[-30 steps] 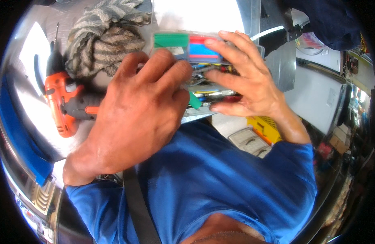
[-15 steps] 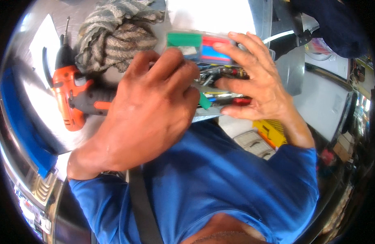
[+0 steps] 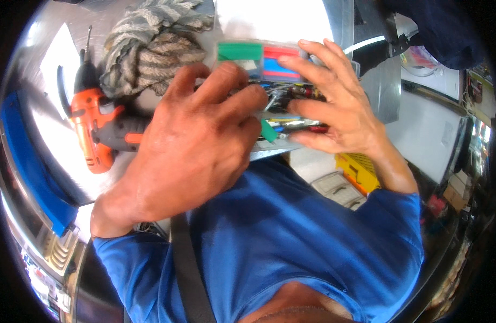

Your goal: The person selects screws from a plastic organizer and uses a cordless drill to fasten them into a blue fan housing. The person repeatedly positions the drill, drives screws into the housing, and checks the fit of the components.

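Note:
My left hand is bent over the near side of a clear compartment case, fingers curled. What its fingertips grip is hidden beneath the hand. A short green strip shows beside its lower fingers; I cannot tell if it is held. The clear case contains green pieces on the left, with red and blue pieces on the right. My right hand has its fingers spread, the upper ones at the case's right end. Its thumb and index finger hang over assorted small tools, holding nothing visible.
An orange and black cordless drill lies at the left with its bit pointing away. Beside it sits a bundled grey striped cloth. A blue curved panel is at the far left. Below the table's right side is a yellow box.
The left hand's fingers have shifted slightly over the case. The right thumb and index finger have moved a little left over the tools. The case keeps about the same place.

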Tool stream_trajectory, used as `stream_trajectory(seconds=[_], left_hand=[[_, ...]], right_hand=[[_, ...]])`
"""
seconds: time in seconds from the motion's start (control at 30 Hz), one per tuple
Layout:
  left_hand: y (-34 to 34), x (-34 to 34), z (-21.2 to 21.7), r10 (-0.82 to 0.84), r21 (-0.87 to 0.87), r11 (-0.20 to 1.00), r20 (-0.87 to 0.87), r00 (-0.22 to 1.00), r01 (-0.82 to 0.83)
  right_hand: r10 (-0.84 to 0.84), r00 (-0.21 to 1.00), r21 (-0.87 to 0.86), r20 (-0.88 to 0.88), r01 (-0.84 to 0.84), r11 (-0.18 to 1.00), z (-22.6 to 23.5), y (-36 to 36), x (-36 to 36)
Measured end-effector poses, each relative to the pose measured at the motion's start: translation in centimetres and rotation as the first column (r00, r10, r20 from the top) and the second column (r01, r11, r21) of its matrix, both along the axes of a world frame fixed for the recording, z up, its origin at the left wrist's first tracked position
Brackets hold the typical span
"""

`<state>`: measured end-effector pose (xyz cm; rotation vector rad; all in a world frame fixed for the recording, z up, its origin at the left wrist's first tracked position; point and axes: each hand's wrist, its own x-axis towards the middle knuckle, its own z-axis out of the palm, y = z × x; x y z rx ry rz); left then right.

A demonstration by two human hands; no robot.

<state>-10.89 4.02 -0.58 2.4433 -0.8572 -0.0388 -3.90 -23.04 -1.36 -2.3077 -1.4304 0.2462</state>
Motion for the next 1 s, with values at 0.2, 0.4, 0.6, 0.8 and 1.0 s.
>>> stream_trajectory(seconds=[0.2, 0.4, 0.6, 0.8, 1.0], left_hand=[[-0.2, -0.3, 0.4, 0.044, 0.063, 0.997, 0.01, 0.999, -0.045], [-0.3, -0.2, 0.2, 0.048, 0.068, 0.996, 0.028, 0.998, -0.05], [-0.3, -0.1, -0.1, 0.048, 0.033, 0.998, 0.037, 0.998, -0.049], [-0.2, 0.2, 0.3, 0.027, -0.007, 1.0, 0.012, 1.0, -0.026], [-0.2, 0.7, 1.2, -0.003, -0.083, 0.997, 0.007, 1.0, 0.003]], right_hand=[[-0.049, 0.999, 0.024, 0.01, 0.048, 0.999, -0.3, 0.2, -0.4], [-0.064, 0.998, 0.108, -0.019, 0.066, 0.992, -0.9, -0.2, -0.3], [-0.017, 0.999, 0.041, 0.042, 0.015, 0.999, -0.4, 0.0, -0.2], [-0.083, 0.996, 0.125, 0.011, 0.081, 0.989, -0.6, -0.1, -0.3], [-0.095, 0.995, 0.213, -0.02, 0.097, 0.972, -0.5, 0.0, -0.1]])
